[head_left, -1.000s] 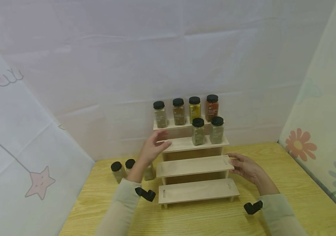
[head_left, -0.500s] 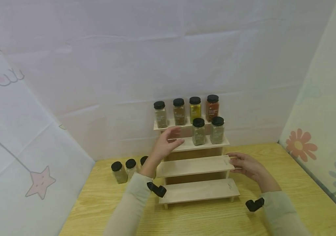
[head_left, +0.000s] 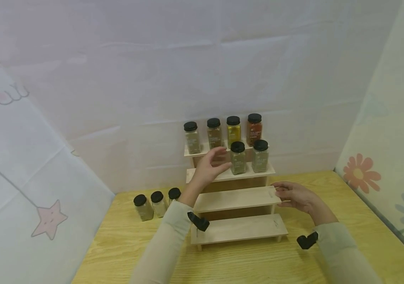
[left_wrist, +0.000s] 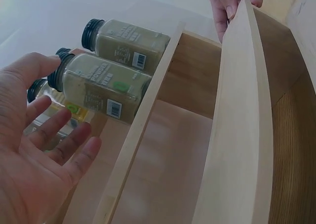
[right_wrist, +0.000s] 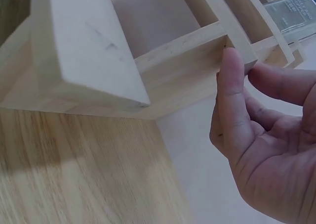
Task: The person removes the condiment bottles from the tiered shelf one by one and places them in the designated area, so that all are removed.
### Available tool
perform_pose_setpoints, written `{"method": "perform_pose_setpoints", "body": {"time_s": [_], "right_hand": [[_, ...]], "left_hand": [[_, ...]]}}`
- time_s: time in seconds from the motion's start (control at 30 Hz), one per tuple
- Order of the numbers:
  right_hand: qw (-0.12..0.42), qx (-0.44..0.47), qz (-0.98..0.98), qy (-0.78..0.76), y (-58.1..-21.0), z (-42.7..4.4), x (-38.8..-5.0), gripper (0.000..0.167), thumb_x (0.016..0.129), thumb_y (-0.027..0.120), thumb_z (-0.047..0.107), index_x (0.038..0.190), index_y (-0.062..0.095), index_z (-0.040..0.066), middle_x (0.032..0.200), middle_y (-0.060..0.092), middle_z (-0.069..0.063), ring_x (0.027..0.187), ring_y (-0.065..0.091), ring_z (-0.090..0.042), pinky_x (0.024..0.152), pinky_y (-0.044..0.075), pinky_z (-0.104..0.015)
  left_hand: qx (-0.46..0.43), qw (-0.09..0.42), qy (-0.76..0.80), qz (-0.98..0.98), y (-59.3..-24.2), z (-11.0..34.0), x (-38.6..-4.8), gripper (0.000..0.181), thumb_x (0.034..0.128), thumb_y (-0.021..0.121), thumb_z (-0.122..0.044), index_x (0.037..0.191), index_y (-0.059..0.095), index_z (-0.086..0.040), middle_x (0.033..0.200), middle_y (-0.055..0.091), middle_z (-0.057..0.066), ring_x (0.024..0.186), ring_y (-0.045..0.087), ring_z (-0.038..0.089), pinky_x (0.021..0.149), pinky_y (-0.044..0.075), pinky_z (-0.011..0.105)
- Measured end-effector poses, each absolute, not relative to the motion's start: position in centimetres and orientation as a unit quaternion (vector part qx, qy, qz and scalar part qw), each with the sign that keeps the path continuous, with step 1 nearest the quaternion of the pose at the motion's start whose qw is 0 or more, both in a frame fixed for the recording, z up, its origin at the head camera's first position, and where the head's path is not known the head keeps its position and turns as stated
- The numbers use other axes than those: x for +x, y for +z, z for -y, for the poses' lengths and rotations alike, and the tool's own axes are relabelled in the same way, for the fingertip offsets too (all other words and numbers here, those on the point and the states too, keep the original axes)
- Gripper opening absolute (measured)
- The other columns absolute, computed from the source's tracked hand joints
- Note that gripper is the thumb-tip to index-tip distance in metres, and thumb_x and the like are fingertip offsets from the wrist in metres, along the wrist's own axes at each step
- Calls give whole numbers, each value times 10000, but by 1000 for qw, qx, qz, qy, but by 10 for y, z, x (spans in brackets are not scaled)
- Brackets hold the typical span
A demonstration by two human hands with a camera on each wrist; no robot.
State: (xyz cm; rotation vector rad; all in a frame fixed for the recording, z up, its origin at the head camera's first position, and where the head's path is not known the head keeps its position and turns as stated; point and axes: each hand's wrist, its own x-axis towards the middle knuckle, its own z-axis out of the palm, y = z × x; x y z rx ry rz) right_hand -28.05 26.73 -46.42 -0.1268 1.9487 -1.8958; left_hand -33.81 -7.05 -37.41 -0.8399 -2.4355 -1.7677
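Observation:
My left hand reaches over the second-highest tier of a stepped wooden rack. Its thumb and fingers are spread beside a black-lidded spice jar. In the left wrist view that jar lies just past the parted fingers; the thumb tip overlaps its lid, and contact is hard to tell. A second greenish jar stands to its right. My right hand pinches the right end of the tier below, thumb and finger at the board's corner in the right wrist view.
On the top tier stand several jars, among them a yellow one and a red one. Three more jars, including the leftmost jar, stand on the wooden table left of the rack. Printed cloth walls enclose the table.
My left hand has moved right along the second-highest tier, from its left end up to the greenish jar. The right hand has stayed at the rack's edge.

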Motion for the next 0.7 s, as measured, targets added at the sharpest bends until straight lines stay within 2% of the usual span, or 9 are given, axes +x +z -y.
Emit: {"method": "perform_pose_setpoints", "body": {"time_s": [0.2, 0.37, 0.5, 0.7], "right_hand": [[207, -49, -700, -682, -464, -264, -281, 651, 1043, 581, 138, 1552, 230, -66, 1314, 341, -161, 994, 585, -147, 972, 536, -463], [207, -48, -701, -681, -463, -265, -281, 632, 1040, 588, 144, 1536, 255, -64, 1179, 406, -91, 961, 579, -152, 979, 530, -471], [205, -48, -701, -681, -463, -265, -280, 622, 1045, 570, 119, 1533, 239, -81, 1164, 410, -94, 948, 575, -146, 961, 543, -453], [196, -60, -714, -670, -463, -263, -280, 595, 1051, 537, 81, 1525, 234, -110, 1265, 385, -156, 978, 595, -144, 913, 569, -412]], "left_hand": [[-273, -1, -579, 768, -378, 65, -347, 658, 924, 770, -276, 1500, 469, -170, 1452, 540, 72, 1280, 577, 292, 1035, 498, 441], [-263, -2, -575, 775, -377, 56, -353, 652, 919, 775, -278, 1494, 477, -204, 1407, 561, 47, 1253, 594, 261, 1013, 515, 411], [-255, -3, -562, 787, -374, 48, -354, 690, 905, 788, -308, 1507, 465, -208, 1411, 550, 59, 1240, 594, 275, 1010, 513, 416], [-244, 5, -557, 794, -374, 39, -356, 743, 880, 819, -260, 1518, 445, -196, 1419, 540, 78, 1240, 582, 305, 1026, 500, 429]]}}
